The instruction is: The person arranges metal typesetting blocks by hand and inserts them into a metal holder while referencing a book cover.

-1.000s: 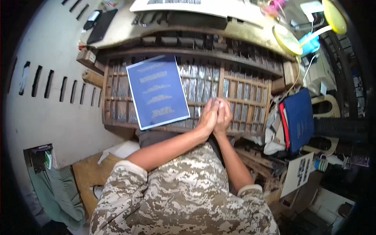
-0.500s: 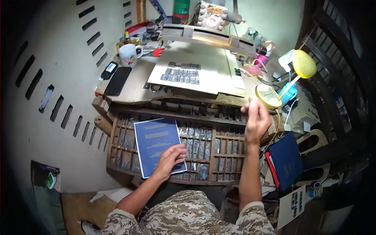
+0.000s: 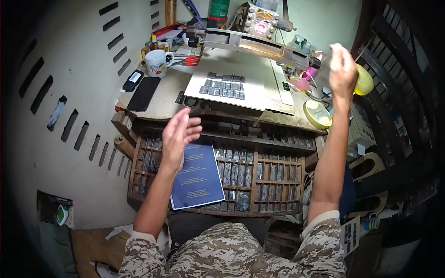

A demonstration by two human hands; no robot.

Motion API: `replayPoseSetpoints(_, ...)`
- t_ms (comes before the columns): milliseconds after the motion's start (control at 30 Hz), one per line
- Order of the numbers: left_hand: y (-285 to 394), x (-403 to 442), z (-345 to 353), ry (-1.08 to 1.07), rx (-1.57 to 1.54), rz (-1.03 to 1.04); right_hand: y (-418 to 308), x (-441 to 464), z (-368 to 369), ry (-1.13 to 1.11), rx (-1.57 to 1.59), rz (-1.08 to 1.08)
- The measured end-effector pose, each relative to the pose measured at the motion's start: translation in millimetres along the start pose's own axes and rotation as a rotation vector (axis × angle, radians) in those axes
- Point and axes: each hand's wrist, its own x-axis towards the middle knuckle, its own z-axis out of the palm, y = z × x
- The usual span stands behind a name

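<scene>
My left hand (image 3: 178,136) is raised over the top left part of a blue printed sheet (image 3: 197,178), fingers apart and nothing in them. The sheet lies on a wooden type case (image 3: 255,185) whose compartments hold small metal pieces. Up at the right, my right hand (image 3: 343,72) is lifted beside the yellow lamp head (image 3: 364,82); its fingers look curled, and whether they hold anything is unclear. Rows of dark metal type (image 3: 223,89) rest on a pale board (image 3: 250,90) on the desk.
Behind the board stands a machine with a metal bar (image 3: 255,44). A mug (image 3: 157,63), a black phone (image 3: 144,94) and a small device (image 3: 133,80) are at the desk's left. A yellow round dish (image 3: 317,114) sits at the right. Slotted wall (image 3: 92,176) at left.
My hands were together over the case, then parted. My left hand has moved up off the sheet, and my right hand has risen toward the lamp. The view has tilted up to the desk.
</scene>
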Motion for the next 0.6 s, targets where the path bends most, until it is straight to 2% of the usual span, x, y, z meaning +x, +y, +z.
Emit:
replayPoseSetpoints(67,16.9,16.5,11.0,-0.076,-0.027,-0.034,13.0,5.8,12.0,0.075,-0.081,-0.198)
replayPoseSetpoints(100,19.6,24.3,12.7,-0.076,-0.028,-0.032,5.2,4.4,6.5,0.077,-0.081,-0.199)
replayPoseSetpoints(233,15.2,48.2,11.9,-0.098,0.014,-0.123,-26.7,-6.4,-24.4,0.052,0.195,0.073)
replayPoseSetpoints(400,8.6,49.9,16.0,-0.089,-0.034,-0.072,9.8,-2.4,14.5,-0.11,-0.119,-0.005)
replayPoseSetpoints(600,24.7,42.1,21.1,-0.054,0.08,-0.106,-14.9,-4.8,-14.0,0.066,0.142,0.062)
